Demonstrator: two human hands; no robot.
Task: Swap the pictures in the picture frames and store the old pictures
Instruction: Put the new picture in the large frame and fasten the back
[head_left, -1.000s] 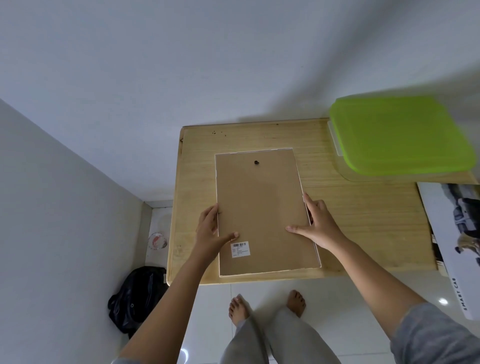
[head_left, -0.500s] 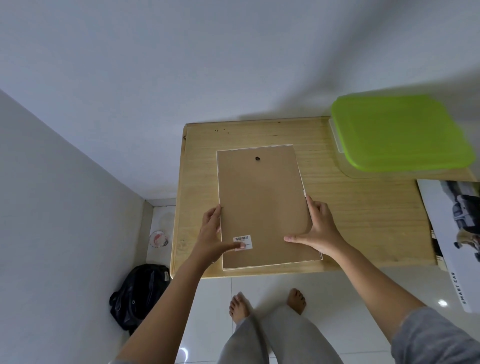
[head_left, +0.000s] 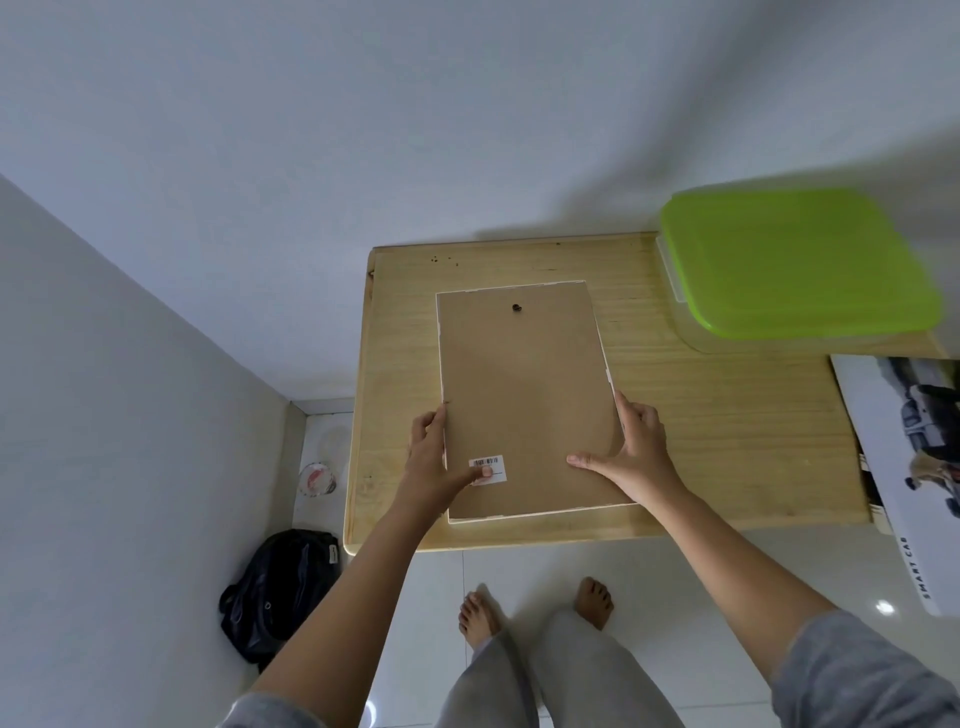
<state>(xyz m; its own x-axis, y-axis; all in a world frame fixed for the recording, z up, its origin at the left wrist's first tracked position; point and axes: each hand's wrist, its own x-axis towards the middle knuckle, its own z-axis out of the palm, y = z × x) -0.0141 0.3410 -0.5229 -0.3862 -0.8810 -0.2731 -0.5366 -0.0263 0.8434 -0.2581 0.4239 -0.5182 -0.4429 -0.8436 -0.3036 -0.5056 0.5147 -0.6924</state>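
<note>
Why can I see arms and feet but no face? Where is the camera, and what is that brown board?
There is no machine here, only a person. The camera sits on the person's head and looks down, so this one picture shows what they see: their own arms and bare feet.

The left hand and the right hand hold a picture frame by its side edges, with the thumbs on top. The frame lies face down on the wooden table, so you see its brown back. The left thumb touches a barcode sticker on it.

Also on the table is a clear box with a green lid. At the right is a car poster. A black bag lies on the floor.
</note>
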